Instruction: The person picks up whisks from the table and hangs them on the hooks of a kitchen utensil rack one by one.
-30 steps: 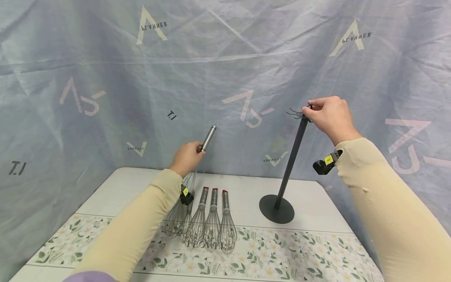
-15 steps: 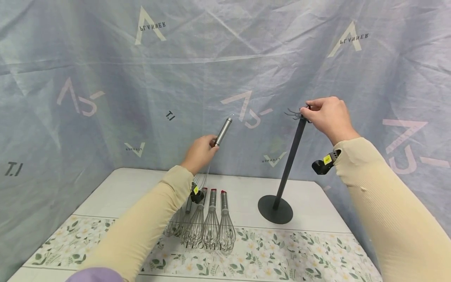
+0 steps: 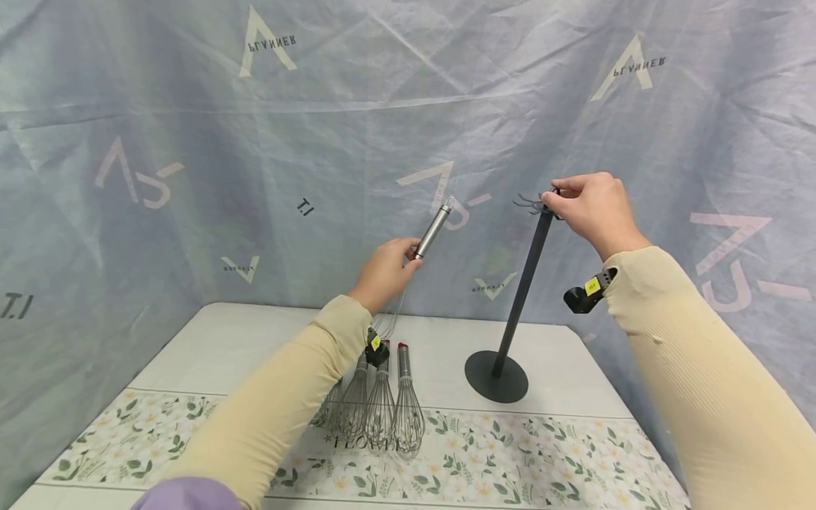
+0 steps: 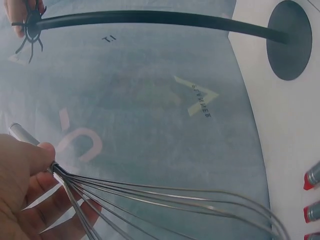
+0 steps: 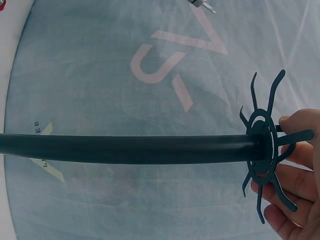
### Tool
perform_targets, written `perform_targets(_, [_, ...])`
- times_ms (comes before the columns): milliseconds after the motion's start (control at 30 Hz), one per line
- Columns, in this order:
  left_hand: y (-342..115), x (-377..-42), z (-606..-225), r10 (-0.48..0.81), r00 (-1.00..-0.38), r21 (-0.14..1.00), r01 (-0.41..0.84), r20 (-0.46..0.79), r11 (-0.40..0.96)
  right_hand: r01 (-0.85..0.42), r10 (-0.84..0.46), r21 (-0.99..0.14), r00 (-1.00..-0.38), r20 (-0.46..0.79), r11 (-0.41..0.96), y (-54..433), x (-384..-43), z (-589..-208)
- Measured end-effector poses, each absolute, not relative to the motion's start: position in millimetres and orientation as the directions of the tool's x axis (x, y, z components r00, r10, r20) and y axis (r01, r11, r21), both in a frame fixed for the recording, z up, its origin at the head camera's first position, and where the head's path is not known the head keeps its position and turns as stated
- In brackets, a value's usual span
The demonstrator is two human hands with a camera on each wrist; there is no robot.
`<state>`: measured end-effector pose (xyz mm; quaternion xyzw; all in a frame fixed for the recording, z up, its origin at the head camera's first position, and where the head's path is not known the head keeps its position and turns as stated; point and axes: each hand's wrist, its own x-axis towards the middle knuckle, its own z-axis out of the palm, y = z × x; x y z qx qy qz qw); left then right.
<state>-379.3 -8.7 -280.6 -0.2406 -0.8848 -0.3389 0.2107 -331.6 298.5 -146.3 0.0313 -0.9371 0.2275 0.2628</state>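
My left hand (image 3: 387, 270) holds a metal whisk (image 3: 434, 230) by the lower part of its handle, which tilts up to the right and ends in a wire loop. In the left wrist view the wires of this whisk (image 4: 180, 197) spread below my thumb and fingers. A black stand (image 3: 524, 294) with a round base rises at the right. At its top, my right hand (image 3: 598, 210) pinches the hook ring. Curved hooks (image 5: 278, 95) fan out around that ring in the right wrist view, and they carry nothing.
Several more whisks (image 3: 408, 418) lie side by side on the white table (image 3: 440, 347), some partly hidden by my left forearm. A floral strip (image 3: 510, 453) crosses the table's front. A grey-blue printed cloth (image 3: 357, 127) hangs behind.
My left hand has carried the whisk right and upward, from over the lying whisks toward the stand. My right hand stays at the stand's top.
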Motion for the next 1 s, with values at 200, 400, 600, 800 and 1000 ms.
perform_targets(200, [3, -377, -279, 0.313, -0.788, 0.461, 0.578, 0.530, 0.673, -0.170, 0.070, -0.423, -0.865, 0.496, 0.890, 299, -332, -146])
perform_targets(400, [19, -376, -276, 0.351, -0.773, 0.449, 0.605, 0.528, 0.658, -0.169, 0.076, -0.433, -0.866, 0.494, 0.886, 301, -331, -146])
perform_targets(600, [33, -373, -273, 0.381, -0.743, 0.436, 0.645, 0.551, 0.627, -0.171, 0.077, -0.431, -0.862, 0.501, 0.886, 302, -331, -146])
perform_targets(800, [43, -371, -269, 0.397, -0.746, 0.440, 0.647, 0.535, 0.623, -0.171, 0.083, -0.436, -0.859, 0.505, 0.884, 302, -332, -147])
perform_targets(1000, [49, -371, -268, 0.400, -0.746, 0.445, 0.648, 0.533, 0.617, -0.167, 0.092, -0.451, -0.862, 0.498, 0.877, 299, -332, -148])
